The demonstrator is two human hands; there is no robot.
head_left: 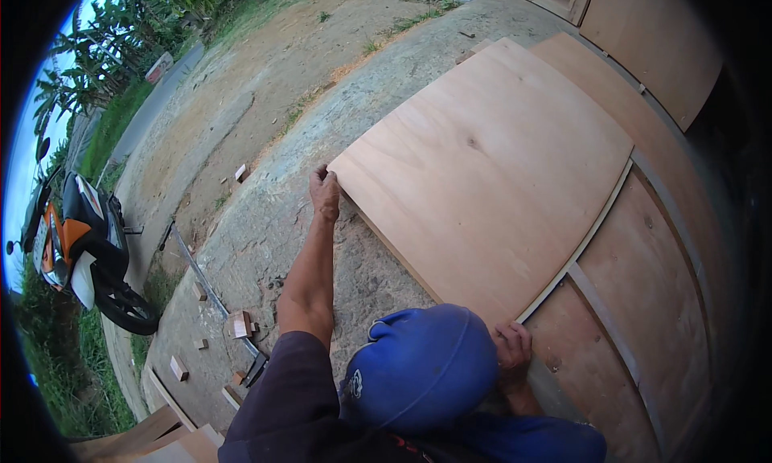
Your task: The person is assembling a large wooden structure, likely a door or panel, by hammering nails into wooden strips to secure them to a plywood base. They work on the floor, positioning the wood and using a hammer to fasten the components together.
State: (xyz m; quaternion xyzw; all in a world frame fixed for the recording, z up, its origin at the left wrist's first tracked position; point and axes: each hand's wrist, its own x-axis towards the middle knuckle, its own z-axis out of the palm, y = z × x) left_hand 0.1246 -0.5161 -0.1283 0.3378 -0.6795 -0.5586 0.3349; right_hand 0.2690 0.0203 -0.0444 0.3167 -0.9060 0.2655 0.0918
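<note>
A large pale plywood sheet (490, 182) lies slantwise over framed wooden panels (643, 262). My left hand (325, 194) is closed on its left corner, that arm stretched out in a dark sleeve. At the sheet's near right corner, my right hand (513, 354) is closed with its fingers curled at the edge. A head in a blue cap (430, 366) fills the lower middle and hides most of the right arm. Below the sheet's right edge, reddish panel faces and lighter frame strips (607, 326) show.
Small wood blocks (178, 369) and a long metal clamp (201, 278) lie on the rough concrete at left. An orange and black motorbike (88, 246) stands beyond them. More plywood (655, 41) stands at the upper right; boards (153, 439) lie lower left.
</note>
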